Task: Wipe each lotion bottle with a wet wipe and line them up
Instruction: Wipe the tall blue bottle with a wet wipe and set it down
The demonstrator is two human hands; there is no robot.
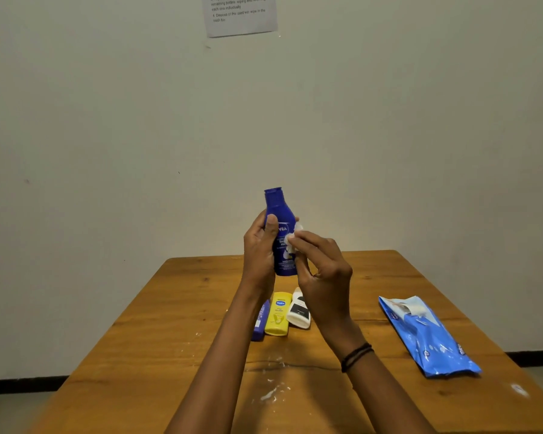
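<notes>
My left hand (pixel 259 249) holds a dark blue lotion bottle (pixel 279 211) upright in the air above the table, cap up. My right hand (pixel 322 270) presses a small white wet wipe (pixel 293 234) against the bottle's right side. Three more bottles lie side by side on the wooden table (pixel 157 324) below my hands: a purple one (pixel 261 324) partly hidden by my left forearm, a yellow one (pixel 278 314) and a white one with a dark label (pixel 299 311).
A blue pack of wet wipes (pixel 427 336) lies on the table's right side with its flap open. White smears (pixel 271 393) mark the wood near me. A printed sheet (pixel 240 14) hangs on the wall behind.
</notes>
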